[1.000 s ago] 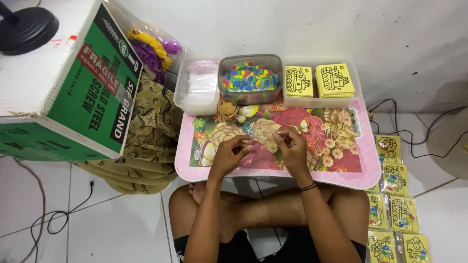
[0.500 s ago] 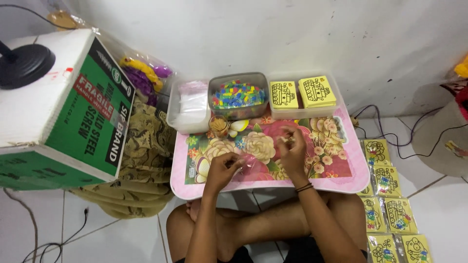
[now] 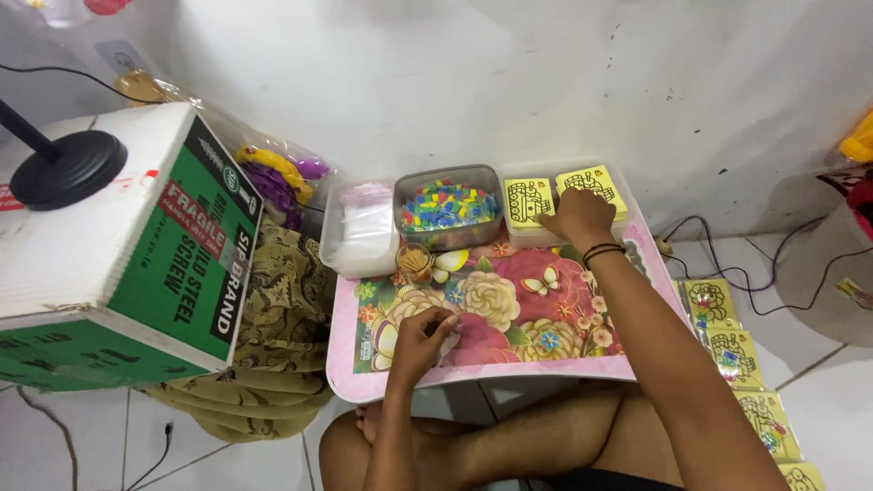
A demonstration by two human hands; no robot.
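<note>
While the right hand lies spread on two square yellow picture cards side by side in their clear tray, the left hand pinches something unclear on the floral bench.

A large cardboard box, white on top with green printed sides and a red slanted label, is seen left of the pink floral table. A clear plastic bag is wedged behind the box. Yellow packets are laid in a row right of the table.
</note>
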